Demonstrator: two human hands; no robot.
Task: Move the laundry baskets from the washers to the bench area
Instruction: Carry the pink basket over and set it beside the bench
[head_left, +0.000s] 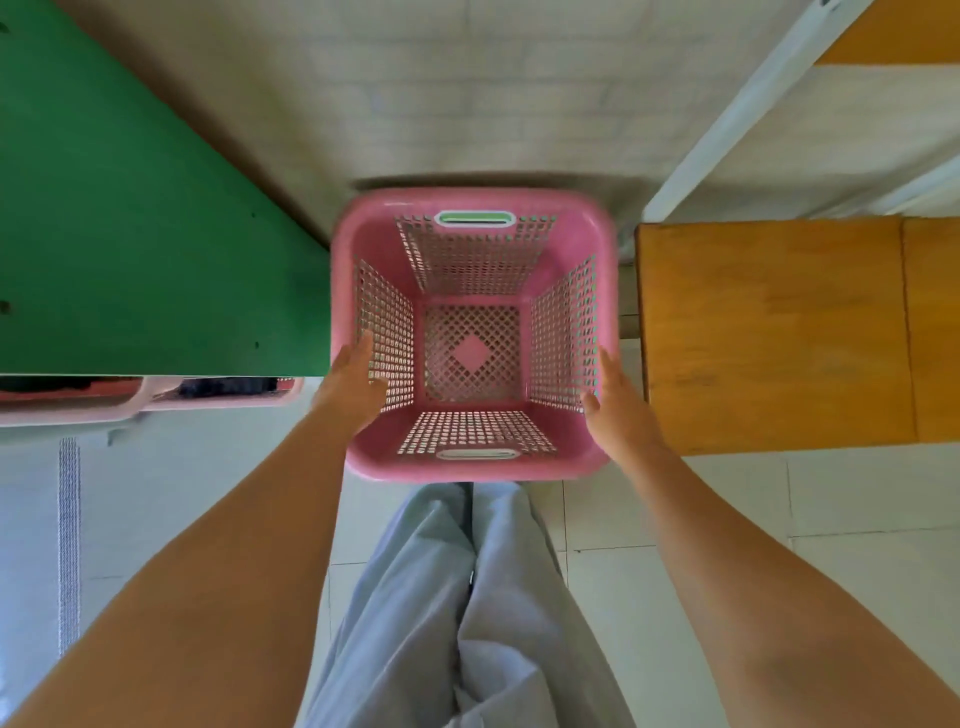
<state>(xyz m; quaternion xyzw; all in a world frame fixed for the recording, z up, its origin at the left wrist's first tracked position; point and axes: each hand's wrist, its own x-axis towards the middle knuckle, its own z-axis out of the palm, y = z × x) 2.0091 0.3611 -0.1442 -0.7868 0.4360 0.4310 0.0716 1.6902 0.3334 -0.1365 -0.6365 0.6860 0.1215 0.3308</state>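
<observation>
Head view looks straight down into a pink basket at the centre, empty, its mesh walls and floor showing pale tiles beneath. It sits between a green top at 9 o'clock and a wooden bench at 3 o'clock, close to both; whether it touches either I cannot tell. Whether it rests on the floor or hangs in the air is also unclear.

At 8 o'clock of the basket, the left hand lies flat against the rim, fingers straight, thumb over the edge inside the wall. At 4 o'clock the right hand does the same, open and pressed on the outside of the rim. Neither is curled around anything; the slot handles at 12 and 6 o'clock are untouched.

The basket's edges are smeared by blur. Under the green top, at 8 o'clock of the frame, more pink rims peek out, mostly hidden, with dark contents I cannot identify. Grey trousers fill the 6 o'clock area.
</observation>
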